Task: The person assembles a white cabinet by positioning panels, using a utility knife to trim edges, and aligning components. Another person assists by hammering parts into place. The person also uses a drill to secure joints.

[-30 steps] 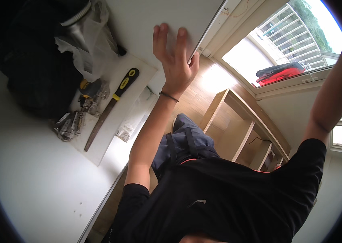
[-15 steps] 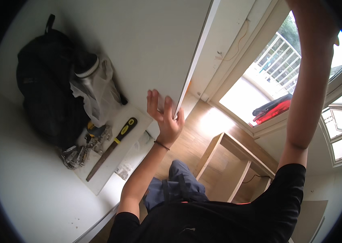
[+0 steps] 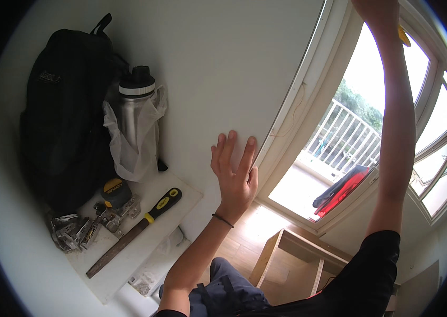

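My left hand (image 3: 236, 177) lies against a tall white panel (image 3: 223, 63), its fingers stretched out and spread on the panel's face. Its thumb sits by the panel's right edge. A dark band circles that wrist. My right arm (image 3: 399, 137) reaches straight up, and only the base of my right hand (image 3: 376, 9) shows at the top edge; its fingers are cut off. Beside that wrist a yellow object (image 3: 404, 36) partly shows, too little to name. Left of my left hand, a file (image 3: 133, 232) with a black and yellow handle lies on a white shelf board (image 3: 181, 211).
Metal hinges (image 3: 78, 232) and a tape measure (image 3: 116, 193) lie near the file. Behind them stand a black backpack (image 3: 67, 116) and a bottle (image 3: 136, 100) in a plastic bag (image 3: 146, 153). A wooden frame (image 3: 265, 259) is on the floor below, near a glazed balcony door (image 3: 361, 68).
My view has shifted, with the shelf items lower and more in sight. My left hand has gone from gripping the panel's edge to lying flatter on its face. My right arm stays raised.
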Demonstrator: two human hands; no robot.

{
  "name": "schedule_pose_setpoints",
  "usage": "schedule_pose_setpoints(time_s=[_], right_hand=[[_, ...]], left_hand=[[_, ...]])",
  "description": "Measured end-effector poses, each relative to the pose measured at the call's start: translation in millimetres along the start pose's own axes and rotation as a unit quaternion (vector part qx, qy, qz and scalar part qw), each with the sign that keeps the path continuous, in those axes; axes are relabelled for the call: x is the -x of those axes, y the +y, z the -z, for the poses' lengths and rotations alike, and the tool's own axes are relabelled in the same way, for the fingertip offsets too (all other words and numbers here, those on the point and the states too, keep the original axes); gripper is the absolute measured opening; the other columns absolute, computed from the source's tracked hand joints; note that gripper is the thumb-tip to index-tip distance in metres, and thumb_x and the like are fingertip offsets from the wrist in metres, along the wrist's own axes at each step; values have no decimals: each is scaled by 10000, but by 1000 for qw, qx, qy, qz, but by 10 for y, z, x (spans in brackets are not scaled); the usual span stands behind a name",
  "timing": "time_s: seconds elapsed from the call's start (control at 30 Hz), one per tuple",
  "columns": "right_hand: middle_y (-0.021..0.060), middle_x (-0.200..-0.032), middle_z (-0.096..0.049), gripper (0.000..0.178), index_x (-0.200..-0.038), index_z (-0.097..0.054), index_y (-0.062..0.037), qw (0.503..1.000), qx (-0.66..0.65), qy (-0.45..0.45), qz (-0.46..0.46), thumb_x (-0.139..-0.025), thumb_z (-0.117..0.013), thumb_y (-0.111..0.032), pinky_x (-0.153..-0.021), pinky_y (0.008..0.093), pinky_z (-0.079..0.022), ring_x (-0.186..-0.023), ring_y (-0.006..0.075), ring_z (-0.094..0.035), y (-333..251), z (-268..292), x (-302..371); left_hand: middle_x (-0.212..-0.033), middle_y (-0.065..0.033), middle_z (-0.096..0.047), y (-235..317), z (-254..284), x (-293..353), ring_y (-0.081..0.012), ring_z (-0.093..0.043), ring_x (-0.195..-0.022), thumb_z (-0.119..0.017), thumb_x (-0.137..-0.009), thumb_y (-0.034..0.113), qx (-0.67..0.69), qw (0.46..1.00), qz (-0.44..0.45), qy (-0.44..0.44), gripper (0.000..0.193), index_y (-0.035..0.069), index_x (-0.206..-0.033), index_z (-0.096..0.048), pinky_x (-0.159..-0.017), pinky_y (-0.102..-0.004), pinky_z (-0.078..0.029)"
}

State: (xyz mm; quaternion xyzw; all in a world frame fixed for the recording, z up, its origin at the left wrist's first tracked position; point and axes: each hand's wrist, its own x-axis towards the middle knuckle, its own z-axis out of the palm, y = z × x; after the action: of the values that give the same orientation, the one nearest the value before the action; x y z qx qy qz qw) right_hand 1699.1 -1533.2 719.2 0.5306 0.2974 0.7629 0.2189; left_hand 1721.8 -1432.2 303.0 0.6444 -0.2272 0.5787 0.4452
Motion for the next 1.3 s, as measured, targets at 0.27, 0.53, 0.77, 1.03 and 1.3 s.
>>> schedule_pose_setpoints(time_s=[0.27,0.53,0.77,1.03,1.3], right_hand=[[113,-968,-698,165,-1015,-723,-29,998,-29,-38,-36,-956,-594,-114,-822,370,-534,-904,281,-680,-100,102,88],[117,-947,-683,144,-981,-722,-44,994,-100,-31,-36,-925,-590,-54,-784,393,-532,-858,313,-671,-261,106,318],[116,-892,-646,128,-964,-707,-39,992,-118,-23,-27,-900,-598,-20,-708,377,-517,-813,303,-655,-534,184,585],[-23,-908,-680,159,-1033,-731,-132,990,-108,-83,-23,-915,-665,-50,-595,249,-564,-706,118,-684,-1037,478,1090],[-60,-826,-645,171,-1014,-737,-188,991,-73,-47,-100,-864,-717,-109,-550,252,-564,-666,92,-674,-1052,558,1051]], left_hand=[[-1540,-163,-328,23,-11,-47,-383,-289,-1439,-707,-759,-18,-51,999,0,12,802,192,-1484,-434,-1145,-578,-281],[-1512,-284,-316,103,269,247,-436,-362,-1373,-757,-855,183,-76,996,3,44,811,66,-1519,-307,-1057,-531,-374],[-1499,-324,-271,-26,794,1063,-460,-395,-1336,-704,-878,119,-162,987,8,1,872,3,-1537,-145,-1056,-527,-393],[-1450,-347,-252,115,1080,2906,-437,-514,-1170,-643,-857,31,-135,983,73,-102,750,-7,-1461,-200,-1002,-514,-452],[-1435,-328,-279,342,1831,4493,-471,-532,-1117,-621,-846,41,-211,900,279,-260,721,-3,-1449,-228,-969,-517,-467]])
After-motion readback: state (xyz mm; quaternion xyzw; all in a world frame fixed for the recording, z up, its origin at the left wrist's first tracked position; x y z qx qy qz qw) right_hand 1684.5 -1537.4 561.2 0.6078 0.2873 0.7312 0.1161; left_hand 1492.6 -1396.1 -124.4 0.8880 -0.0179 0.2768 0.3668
